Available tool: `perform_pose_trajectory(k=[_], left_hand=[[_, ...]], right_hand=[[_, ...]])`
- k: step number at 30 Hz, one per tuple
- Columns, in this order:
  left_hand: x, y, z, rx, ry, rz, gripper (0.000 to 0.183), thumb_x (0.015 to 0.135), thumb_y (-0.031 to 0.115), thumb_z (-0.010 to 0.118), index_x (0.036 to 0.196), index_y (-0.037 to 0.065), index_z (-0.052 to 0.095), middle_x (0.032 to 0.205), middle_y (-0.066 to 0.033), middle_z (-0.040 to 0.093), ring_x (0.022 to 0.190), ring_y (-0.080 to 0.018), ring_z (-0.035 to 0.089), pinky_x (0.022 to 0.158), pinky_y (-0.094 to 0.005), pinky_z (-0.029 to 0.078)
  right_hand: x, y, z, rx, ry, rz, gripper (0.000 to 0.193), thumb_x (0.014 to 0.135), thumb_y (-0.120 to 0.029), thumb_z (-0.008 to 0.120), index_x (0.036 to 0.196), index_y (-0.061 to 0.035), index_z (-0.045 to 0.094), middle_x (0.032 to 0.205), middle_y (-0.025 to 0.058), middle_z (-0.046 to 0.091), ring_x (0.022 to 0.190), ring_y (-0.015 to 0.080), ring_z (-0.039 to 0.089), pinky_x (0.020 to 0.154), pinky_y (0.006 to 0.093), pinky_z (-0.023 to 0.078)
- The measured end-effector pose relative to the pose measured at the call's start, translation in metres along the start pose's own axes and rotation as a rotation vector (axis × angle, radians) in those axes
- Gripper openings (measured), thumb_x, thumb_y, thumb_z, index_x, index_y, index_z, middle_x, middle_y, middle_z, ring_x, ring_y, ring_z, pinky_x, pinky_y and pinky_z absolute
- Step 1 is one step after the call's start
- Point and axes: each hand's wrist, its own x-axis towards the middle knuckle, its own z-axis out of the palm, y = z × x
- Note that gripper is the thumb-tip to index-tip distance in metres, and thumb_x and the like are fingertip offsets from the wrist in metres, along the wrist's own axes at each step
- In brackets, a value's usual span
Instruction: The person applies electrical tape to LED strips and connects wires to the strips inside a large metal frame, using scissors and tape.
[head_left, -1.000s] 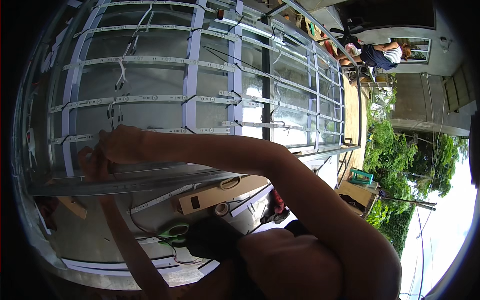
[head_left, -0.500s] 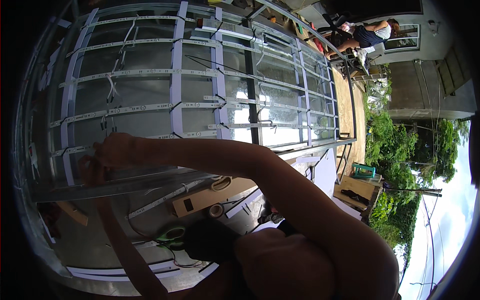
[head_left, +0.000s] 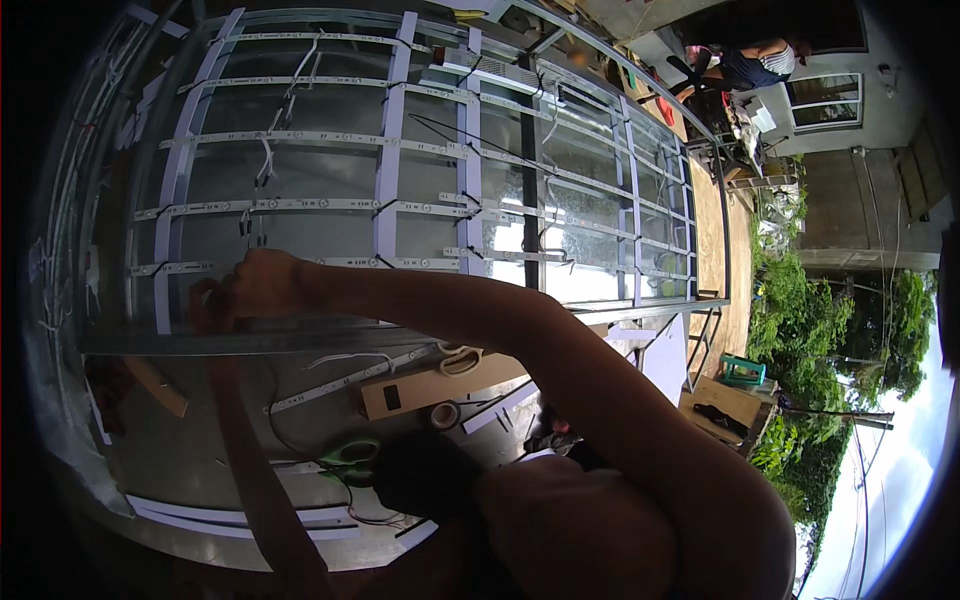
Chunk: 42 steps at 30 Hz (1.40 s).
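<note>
Scissors: green handles, 7 o'clock of view.
Tape roll: between 6 and 7 o'clock, just beside a cardboard box.
Left hand: 9 o'clock; fingers curled, nearly together. Contents hidden; cannot tell what it holds.
Right hand: 9 o'clock, just beside the left; fingers bent and drawn in. Cannot tell whether anything is pinched.
Near strip: narrow, pale, dotted with round lenses and dark marks; runs from 9 toward 11 o'clock, middle covered by right hand and wrist. Dark ties at the slats.
Leads: dark-tipped, just beyond right hand.
Frame: grey metal; more strips cross it, roughly parallel.
Stool: green, between 3 and 4 o'clock.
Person: 2 o'clock, striped top.
</note>
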Motion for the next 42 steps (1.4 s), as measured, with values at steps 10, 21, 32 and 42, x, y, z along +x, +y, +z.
perform_pose_trajectory(k=[10,21,32,42], left_hand=[[-0.016,0.024,0.011,-1.02,0.313,-0.881,0.024,0.085,0.001,0.06,0.106,0.002,0.047,0.083,-0.0053,0.059,0.077,-0.0141,0.059,0.068,-0.0272,0.049],[-0.058,0.072,-0.024,-0.694,0.464,-0.935,0.03,0.084,-0.007,0.057,0.112,0.002,0.049,0.104,-0.0085,0.058,0.094,-0.017,0.06,0.08,-0.0299,0.051],[-0.11,0.085,-0.053,-0.449,0.324,-1.069,0.01,0.083,0.002,0.063,0.093,0.002,0.061,0.086,-0.0049,0.066,0.078,-0.0141,0.063,0.072,-0.0274,0.051],[-0.165,0.064,-0.122,-0.296,0.367,-1.098,0.014,0.08,0.001,0.065,0.094,0.001,0.062,0.084,-0.0054,0.067,0.076,-0.0132,0.065,0.068,-0.0265,0.051]], right_hand=[[-0.035,0.007,-0.064,0.251,0.314,0.332,0.032,0.081,-0.008,0.067,0.112,-0.0023,0.062,0.113,0.0134,0.062,0.082,0.03,0.066,0.069,0.0353,0.055],[-0.085,-0.006,-0.066,0.59,0.169,0.602,0.017,0.08,-0.01,0.065,0.096,-0.0047,0.068,0.097,0.0126,0.066,0.074,0.0276,0.066,0.068,0.0367,0.052],[-0.087,-0.001,-0.055,0.486,0.245,0.498,0.012,0.079,-0.008,0.063,0.091,-0.0047,0.067,0.088,0.0116,0.067,0.07,0.0266,0.065,0.065,0.0354,0.052],[-0.1,-0.005,-0.108,0.348,0.132,0.39,0.01,0.089,-0.005,0.054,0.097,-0.0009,0.059,0.085,0.0112,0.063,0.067,0.0205,0.063,0.062,0.0314,0.05]])
